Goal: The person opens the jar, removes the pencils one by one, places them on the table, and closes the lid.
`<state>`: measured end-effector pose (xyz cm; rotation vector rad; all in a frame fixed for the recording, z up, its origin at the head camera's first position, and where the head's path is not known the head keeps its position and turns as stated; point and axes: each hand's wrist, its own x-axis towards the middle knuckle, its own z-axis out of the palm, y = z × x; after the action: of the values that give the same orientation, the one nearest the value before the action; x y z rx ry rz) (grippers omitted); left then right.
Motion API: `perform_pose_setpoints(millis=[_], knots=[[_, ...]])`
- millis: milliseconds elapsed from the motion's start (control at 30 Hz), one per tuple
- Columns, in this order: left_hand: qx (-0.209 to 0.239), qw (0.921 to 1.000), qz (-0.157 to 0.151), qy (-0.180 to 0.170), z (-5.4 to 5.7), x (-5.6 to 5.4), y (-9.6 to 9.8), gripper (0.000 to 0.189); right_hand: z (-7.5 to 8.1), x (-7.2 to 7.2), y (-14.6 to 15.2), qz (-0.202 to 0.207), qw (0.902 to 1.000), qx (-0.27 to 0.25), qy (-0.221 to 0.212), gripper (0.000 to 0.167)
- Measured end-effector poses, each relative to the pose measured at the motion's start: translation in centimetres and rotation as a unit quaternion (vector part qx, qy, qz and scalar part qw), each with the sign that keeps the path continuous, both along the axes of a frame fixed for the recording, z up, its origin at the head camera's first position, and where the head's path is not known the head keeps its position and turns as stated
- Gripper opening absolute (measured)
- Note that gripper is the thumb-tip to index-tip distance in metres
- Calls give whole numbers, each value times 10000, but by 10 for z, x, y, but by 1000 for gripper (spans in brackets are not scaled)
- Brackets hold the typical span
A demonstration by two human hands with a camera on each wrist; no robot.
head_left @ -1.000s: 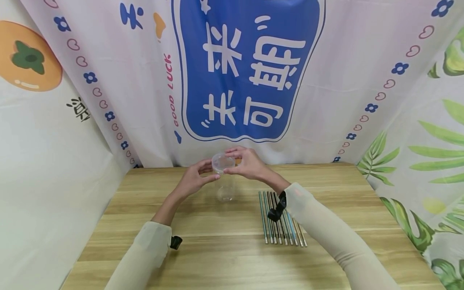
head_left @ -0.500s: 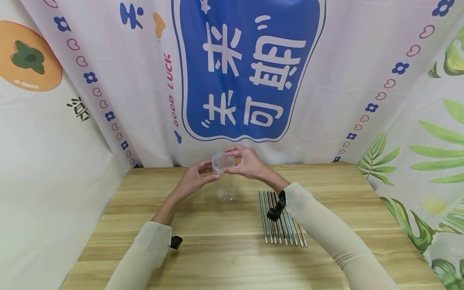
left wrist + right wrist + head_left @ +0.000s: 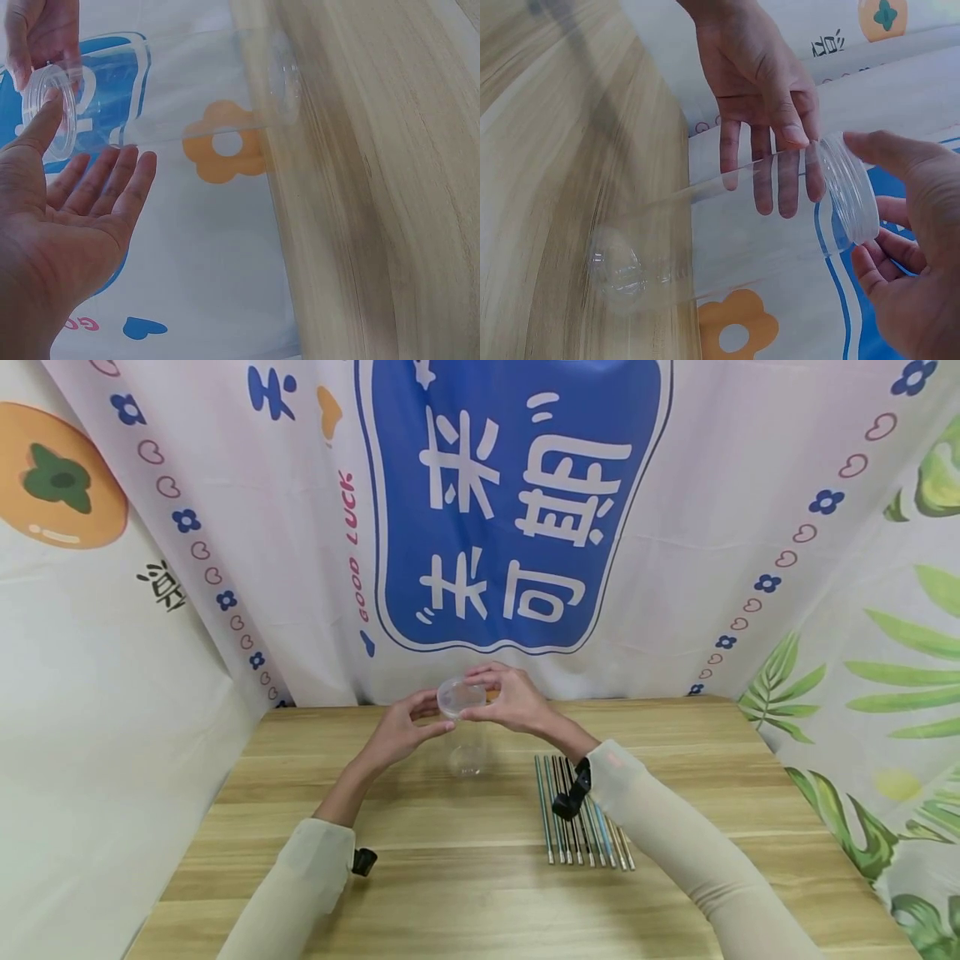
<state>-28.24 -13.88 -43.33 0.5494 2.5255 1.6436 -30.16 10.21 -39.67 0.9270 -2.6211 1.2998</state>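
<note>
A tall clear plastic jar stands upright near the back of the table, with a clear ridged screw lid on its top. My left hand holds the jar just below the lid, thumb in front and long fingers behind, as the right wrist view shows. From the other side my right hand grips the lid by its rim, thumb on one edge and curled fingers opposite. Through the clear wall of the jar the left fingers show, and nothing lies inside.
Several slim pencil-like sticks in blue, black and gold lie in a row on the wooden table, partly under the right forearm. A printed cloth hangs right behind the table's back edge.
</note>
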Motion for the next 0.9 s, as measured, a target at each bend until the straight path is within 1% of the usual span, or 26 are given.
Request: perform_pose_setpoints(millis=[67, 167, 400, 567, 700, 900], knots=[[6, 10000, -2, 8, -5, -3, -1, 65, -2, -1, 2, 40, 9998, -164, -119, 57], [34, 10000, -25, 53, -8, -5, -3, 67, -4, -2, 6, 124, 9990, -346, -270, 53], [81, 9999, -39, 115, -7, -3, -4, 67, -7, -5, 13, 372, 9980, -356, -379, 47], [68, 9999, -12, 123, -7, -4, -4, 65, -7, -5, 15, 448, 9977, -410, -300, 48], [57, 9999, -7, 142, -8, -5, -3, 66, -8, -4, 13, 345, 9974, -604, -195, 49], [58, 9999, -42, 136, -8, -5, -4, 68, -10, 1, 9, -7, 9958, -895, -172, 46]])
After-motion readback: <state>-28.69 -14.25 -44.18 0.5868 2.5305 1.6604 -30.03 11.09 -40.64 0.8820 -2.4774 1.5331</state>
